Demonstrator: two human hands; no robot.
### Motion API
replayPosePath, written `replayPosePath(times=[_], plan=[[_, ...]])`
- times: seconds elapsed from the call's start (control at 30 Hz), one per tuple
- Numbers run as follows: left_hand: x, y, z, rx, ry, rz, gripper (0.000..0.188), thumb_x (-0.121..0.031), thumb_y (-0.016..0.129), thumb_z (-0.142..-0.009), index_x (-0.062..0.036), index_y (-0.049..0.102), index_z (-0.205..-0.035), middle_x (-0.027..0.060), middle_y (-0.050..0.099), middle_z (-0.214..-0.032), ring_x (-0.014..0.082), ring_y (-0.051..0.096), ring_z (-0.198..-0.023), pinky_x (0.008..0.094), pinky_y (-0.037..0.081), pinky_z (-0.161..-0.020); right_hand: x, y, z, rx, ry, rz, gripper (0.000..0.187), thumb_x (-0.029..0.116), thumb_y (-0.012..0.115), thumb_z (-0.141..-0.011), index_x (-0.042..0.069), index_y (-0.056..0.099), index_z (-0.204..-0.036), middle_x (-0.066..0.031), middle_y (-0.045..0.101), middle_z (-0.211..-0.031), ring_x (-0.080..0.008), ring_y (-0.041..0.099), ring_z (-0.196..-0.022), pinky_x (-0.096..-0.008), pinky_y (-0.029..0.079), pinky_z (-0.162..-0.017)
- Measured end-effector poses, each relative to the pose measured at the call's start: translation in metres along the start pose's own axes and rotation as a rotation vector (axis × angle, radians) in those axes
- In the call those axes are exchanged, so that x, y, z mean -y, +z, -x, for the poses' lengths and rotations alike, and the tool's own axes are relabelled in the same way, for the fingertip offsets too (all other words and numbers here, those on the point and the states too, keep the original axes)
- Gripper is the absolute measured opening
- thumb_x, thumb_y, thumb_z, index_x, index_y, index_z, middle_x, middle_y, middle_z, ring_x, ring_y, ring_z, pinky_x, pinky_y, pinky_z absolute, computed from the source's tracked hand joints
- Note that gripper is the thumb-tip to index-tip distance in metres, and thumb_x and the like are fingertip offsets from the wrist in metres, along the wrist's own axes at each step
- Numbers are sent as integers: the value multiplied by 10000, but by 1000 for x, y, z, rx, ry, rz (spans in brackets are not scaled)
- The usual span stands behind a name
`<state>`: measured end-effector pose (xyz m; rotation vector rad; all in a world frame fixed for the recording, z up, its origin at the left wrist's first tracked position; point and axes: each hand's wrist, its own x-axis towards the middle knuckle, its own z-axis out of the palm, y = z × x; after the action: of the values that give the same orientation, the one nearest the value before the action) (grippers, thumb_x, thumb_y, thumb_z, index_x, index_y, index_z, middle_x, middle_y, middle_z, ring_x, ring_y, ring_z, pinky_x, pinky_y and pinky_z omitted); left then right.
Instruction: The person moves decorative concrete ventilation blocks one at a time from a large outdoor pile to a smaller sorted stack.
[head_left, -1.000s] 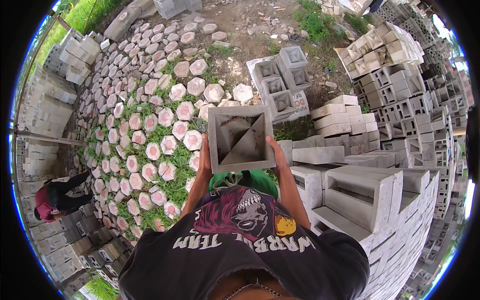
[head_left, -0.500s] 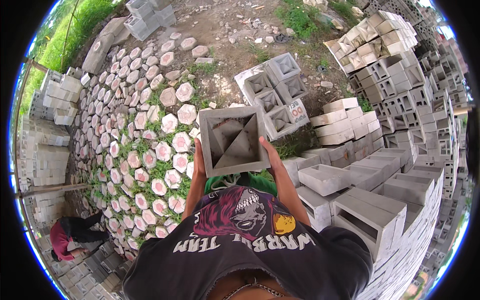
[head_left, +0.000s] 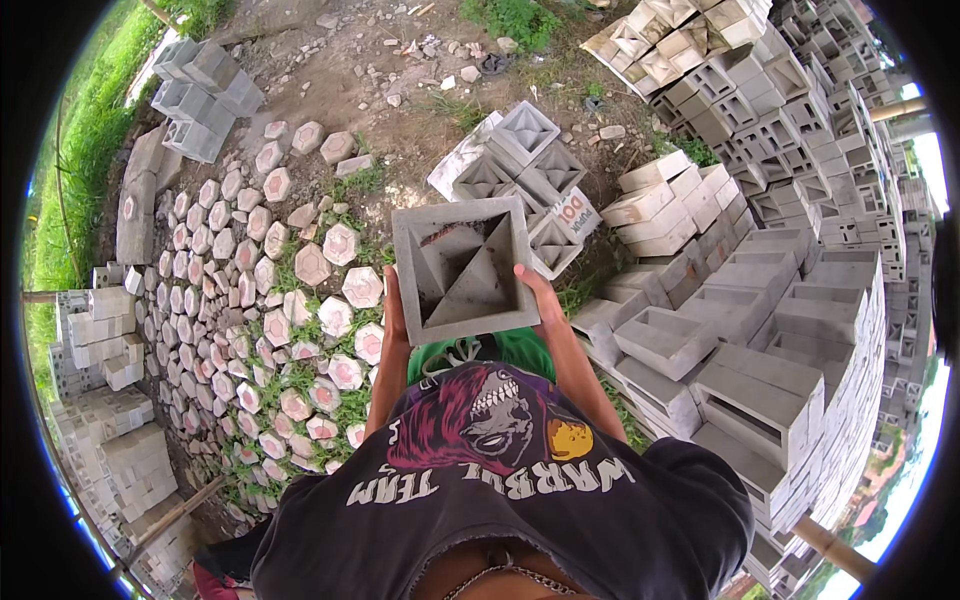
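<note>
Both sides of the concrete block (head_left: pixel 466 270) sat pinched in the grip between left hand (head_left: pixel 394 312) and right hand (head_left: pixel 546 302), likely balancing its weight. Block hung just beyond dark shirt (head_left: pixel 490 495); block stack (head_left: pixel 765 385) stood right of shirt.

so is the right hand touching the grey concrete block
Touching: the head view shows the right hand at the side of the grey concrete block, its thumb tip lying over the right rim with no gap showing.
</note>
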<state>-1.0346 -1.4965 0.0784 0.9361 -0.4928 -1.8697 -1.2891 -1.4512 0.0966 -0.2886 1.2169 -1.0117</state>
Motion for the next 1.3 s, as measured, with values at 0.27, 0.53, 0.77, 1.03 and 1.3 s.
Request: replayPosePath(times=[0.27, 0.53, 0.77, 1.03, 1.3], plan=[[-57, 30, -104, 87, -91, -63, 802, -661, 311, -919, -7, 391, -1377, 173, 504, -1307, 294, 537, -1150, 392, 439, -990, 39, 21, -84, -98, -44, -152, 824, 507, 694, -756, -29, 442, -1330, -133, 520, -1218, -245, 510, -1067, -355, 399, -900], [-123, 70, -206, 103, -188, -120, 786, -661, 333, -913, -54, 337, -1412, 166, 464, -1338, 321, 506, -1186, 452, 435, -998, 112, 50, -163, -92, -66, -166, 761, 501, 674, -764, -4, 457, -1291, -115, 550, -1147, -234, 545, -988, -363, 445, -842], [-143, 90, -278, 149, -274, -157, 804, -674, 347, -901, -52, 337, -1410, 169, 466, -1331, 322, 513, -1178, 456, 450, -982, 137, 48, -203, -83, -95, -281, 853, 497, 677, -773, -49, 391, -1362, -173, 474, -1287, -264, 465, -1166, -357, 360, -976], [-147, 77, -367, 130, -462, -280, 811, -668, 348, -906, 3, 410, -1359, 173, 518, -1291, 313, 548, -1128, 421, 451, -959, 154, 72, -224, -333, -187, -289, 790, 435, 686, -782, -58, 403, -1331, -148, 513, -1193, -223, 484, -1086, -348, 385, -924], [-98, -27, -496, 296, -632, -803, 892, -674, 409, -881, 42, 325, -1405, 189, 397, -1408, 265, 382, -1298, 362, 295, -1076, 116, 69, -294, -527, -278, -357, 832, 380, 723, -762, -63, 359, -1364, -173, 500, -1256, -240, 485, -1141, -348, 365, -981]])
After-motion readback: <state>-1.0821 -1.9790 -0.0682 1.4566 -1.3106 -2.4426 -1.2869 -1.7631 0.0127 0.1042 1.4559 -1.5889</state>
